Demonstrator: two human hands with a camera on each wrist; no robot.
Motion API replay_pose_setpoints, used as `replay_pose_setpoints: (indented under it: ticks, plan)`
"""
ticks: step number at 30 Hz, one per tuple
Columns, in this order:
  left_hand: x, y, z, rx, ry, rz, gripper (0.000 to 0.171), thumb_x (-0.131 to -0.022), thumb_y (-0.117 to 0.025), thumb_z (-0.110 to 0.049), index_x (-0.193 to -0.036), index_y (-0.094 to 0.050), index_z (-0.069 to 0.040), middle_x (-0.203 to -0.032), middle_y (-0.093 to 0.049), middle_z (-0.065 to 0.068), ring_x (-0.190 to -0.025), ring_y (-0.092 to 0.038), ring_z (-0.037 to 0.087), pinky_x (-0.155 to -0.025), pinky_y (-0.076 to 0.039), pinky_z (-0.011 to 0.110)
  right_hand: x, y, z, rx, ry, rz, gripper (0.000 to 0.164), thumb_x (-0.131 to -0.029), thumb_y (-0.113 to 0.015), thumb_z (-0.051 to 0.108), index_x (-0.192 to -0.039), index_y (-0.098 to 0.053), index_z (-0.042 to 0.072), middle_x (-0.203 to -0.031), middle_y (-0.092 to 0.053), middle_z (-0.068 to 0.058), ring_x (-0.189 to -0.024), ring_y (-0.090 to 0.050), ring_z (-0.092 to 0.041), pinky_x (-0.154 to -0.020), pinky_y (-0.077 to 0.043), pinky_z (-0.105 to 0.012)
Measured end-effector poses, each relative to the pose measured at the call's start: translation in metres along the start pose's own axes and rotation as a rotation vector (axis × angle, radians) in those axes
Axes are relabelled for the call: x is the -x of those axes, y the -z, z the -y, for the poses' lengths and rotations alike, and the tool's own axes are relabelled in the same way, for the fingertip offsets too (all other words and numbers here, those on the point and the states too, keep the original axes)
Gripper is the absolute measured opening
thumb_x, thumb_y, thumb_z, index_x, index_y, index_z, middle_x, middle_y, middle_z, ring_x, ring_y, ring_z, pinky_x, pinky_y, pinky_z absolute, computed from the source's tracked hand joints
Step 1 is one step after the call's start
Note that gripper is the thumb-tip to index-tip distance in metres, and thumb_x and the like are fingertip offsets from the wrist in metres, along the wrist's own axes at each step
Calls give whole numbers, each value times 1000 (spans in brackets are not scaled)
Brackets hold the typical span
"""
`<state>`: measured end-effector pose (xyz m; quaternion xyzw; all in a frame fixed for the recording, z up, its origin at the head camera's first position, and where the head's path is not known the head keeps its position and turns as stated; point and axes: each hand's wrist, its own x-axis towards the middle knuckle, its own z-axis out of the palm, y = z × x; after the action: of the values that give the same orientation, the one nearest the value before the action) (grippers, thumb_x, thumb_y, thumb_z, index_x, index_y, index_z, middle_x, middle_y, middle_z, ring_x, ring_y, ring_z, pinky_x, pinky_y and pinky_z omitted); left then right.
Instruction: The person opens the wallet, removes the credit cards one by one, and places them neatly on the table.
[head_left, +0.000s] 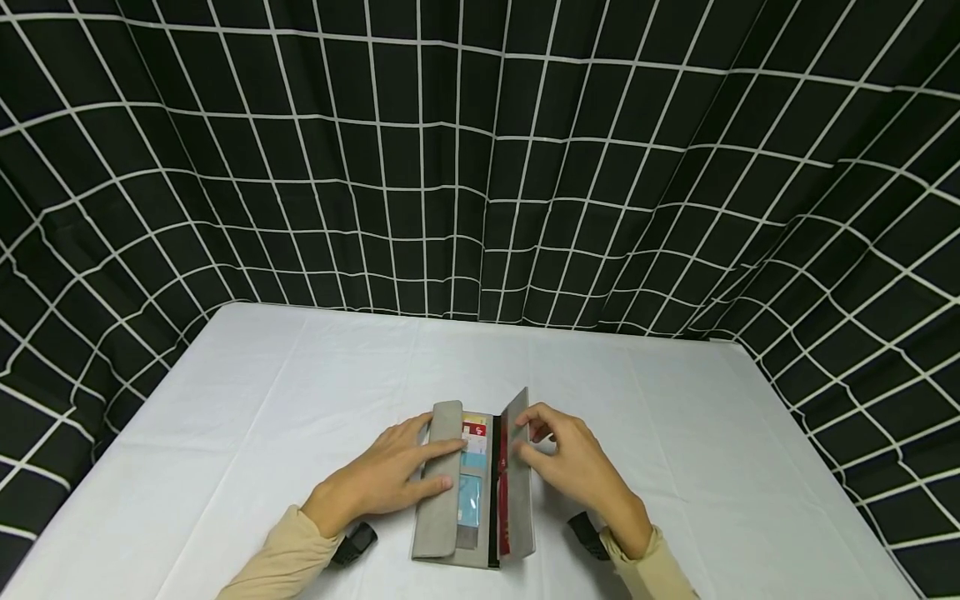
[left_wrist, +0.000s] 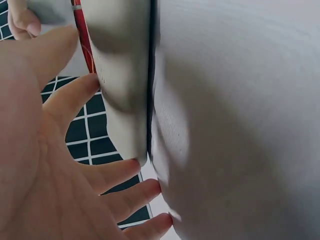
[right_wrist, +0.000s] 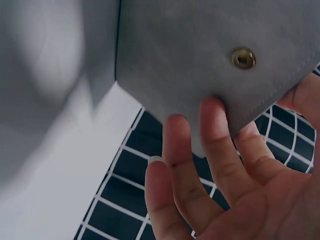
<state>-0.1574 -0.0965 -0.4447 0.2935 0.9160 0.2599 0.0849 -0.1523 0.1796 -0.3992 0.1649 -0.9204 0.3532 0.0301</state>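
Observation:
A long grey wallet [head_left: 474, 557] lies unfolded on the table in the head view. Its middle section holds several cards, among them a light blue one [head_left: 469, 497]. My left hand [head_left: 384, 471] rests across the left flap [head_left: 437, 533], fingers spread and mostly straight. At the other side, my right hand [head_left: 572, 458] pinches the edge of the raised right panel [head_left: 520, 521]. Dark red items [head_left: 503, 512] line that panel's inner side. A brass snap [right_wrist: 243, 58] shows on the panel's grey outer face in the right wrist view, close to the fingertips.
A white cloth covers the table [head_left: 300, 375]. Behind it and along both sides hangs a black curtain [head_left: 450, 167] with a white grid. Black wrist devices [head_left: 354, 544] sit at both sleeve cuffs.

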Motion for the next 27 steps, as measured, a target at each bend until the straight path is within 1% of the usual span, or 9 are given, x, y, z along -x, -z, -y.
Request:
replay_pose_setpoints:
  ticks: [5,9,13,17,21,24,27]
  plan:
    - [-1,2,-1,16,50,-29,53,-95,-54,-58,-143,-51,-35,-157,-33,20,-143,-35,43,-113,-30,61,-1,7,-9,10,-24,34,23,-85,-70,9,-106,-66,15,-89,-68,6,-89,-65,-17,-85,-52,-45]
    - [-1,6,-1,27,51,-65,55,-94,-53,-61,-140,-50,-30,-150,-46,10,-137,-47,35,-109,-37,58,-1,14,-15,3,-73,79,22,-86,-69,11,-108,-65,14,-93,-70,4,-91,-64,-16,-80,-52,-40]
    - [0,12,1,59,47,-78,51,-95,-56,-57,-135,-50,-26,-140,-54,0,-130,-53,25,-106,-42,52,-2,19,-20,-3,-104,107,24,-86,-71,13,-109,-65,12,-96,-71,0,-91,-64,-15,-76,-51,-34]
    - [1,17,3,106,66,-65,47,-95,-60,-49,-132,-49,-22,-134,-56,0,-123,-55,22,-103,-44,51,-2,21,-24,-9,-111,133,24,-87,-71,15,-109,-64,11,-99,-70,-2,-92,-63,-16,-76,-51,-33]
    - [2,23,4,132,81,-66,43,-93,-65,-37,-129,-50,-19,-132,-56,4,-123,-55,23,-104,-43,51,-1,23,-27,-9,-135,159,27,-87,-72,16,-113,-65,11,-103,-70,-3,-93,-63,-18,-76,-51,-35]
    - [3,29,4,131,88,-67,45,-91,-66,-30,-131,-50,-16,-143,-51,8,-134,-49,28,-111,-38,51,-1,24,-29,-4,-151,173,31,-87,-72,17,-116,-65,10,-103,-70,-4,-92,-63,-18,-76,-50,-35]
    - [5,34,7,105,66,-80,48,-89,-67,-22,-133,-51,-11,-153,-43,12,-142,-40,34,-115,-33,54,-2,25,-31,3,-150,184,36,-86,-74,18,-120,-66,9,-100,-69,-4,-90,-62,-17,-76,-49,-34]
